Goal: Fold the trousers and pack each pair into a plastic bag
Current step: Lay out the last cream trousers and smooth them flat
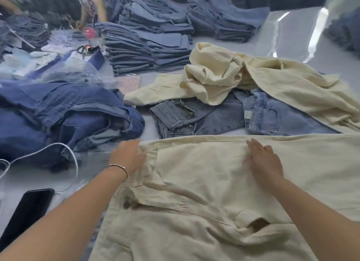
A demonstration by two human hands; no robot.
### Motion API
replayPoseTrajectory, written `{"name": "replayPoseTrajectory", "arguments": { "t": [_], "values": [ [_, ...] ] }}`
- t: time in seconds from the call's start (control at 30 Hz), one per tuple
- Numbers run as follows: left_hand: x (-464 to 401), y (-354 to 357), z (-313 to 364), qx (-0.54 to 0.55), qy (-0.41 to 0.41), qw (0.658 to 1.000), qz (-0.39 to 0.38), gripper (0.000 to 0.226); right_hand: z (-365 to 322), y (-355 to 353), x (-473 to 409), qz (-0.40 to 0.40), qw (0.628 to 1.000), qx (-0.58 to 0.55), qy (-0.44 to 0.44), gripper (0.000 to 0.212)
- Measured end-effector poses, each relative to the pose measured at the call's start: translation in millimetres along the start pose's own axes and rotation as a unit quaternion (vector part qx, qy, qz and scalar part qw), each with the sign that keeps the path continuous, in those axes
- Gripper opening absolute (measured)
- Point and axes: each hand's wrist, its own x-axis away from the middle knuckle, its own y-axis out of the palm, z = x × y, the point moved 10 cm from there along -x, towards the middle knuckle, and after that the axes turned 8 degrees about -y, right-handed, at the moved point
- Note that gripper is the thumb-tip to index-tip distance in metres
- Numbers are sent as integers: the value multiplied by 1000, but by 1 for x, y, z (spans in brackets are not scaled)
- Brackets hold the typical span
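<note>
Head view: a pair of cream trousers [194, 182] lies spread flat on the grey worktop [288, 38], directly under both of the person's outstretched arms. The left hand [127, 157] rests at the garment's left edge, by what appears to be the waistband, fingers [141, 156] straight and holding nothing. The right hand [265, 159] lies palm-down on the cloth further right, its fingers likewise flat and close together, pressing rather than gripping. The trousers' long axis runs left to right across the view, with the far edge just beyond both sets of fingertips and the legs trailing out of frame to the right. Any fold would seem to turn on that axis; the right hand sits nearer the leg end, the left nearer the waist. No plastic bag is in either hand. Behind lie a crumpled cream garment [233, 75], loose jeans [194, 116] and stacked denim [148, 46]; a phone [27, 212] sits at the left.
</note>
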Motion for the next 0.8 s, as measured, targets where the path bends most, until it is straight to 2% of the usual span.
{"name": "replayPoseTrajectory", "arguments": {
  "t": [0.1,0.17,0.3,0.4,0.47,0.53,0.63,0.7,0.73,0.8],
  "values": [
    [-14,8,11,-27,9,999,25,35,9,0,-24,-31,999,-39,15,69],
    [-19,10,17,-52,23,997,51,35,11,-1,-39,-52,998,-31,8,72],
    [-15,2,25,-98,69,988,95,30,17,-13,-57,-23,999,27,10,54],
    [8,-16,34,-74,147,976,139,12,22,-27,-58,-8,989,149,8,29],
    [23,-32,36,-66,184,964,180,9,29,-41,-51,14,981,192,21,25],
    [36,-50,34,-68,196,953,221,12,42,-51,-41,29,983,179,27,24],
    [55,-77,29,-67,175,949,253,15,74,-51,-18,-52,980,190,33,7],
    [72,-88,28,-70,167,951,250,15,97,-58,3,-76,980,181,41,8],
    [82,-92,27,-77,167,952,246,15,107,-69,12,-50,987,146,42,9],
    [101,-99,22,-92,165,952,241,17,116,-103,28,58,996,49,36,16]
  ]
}}
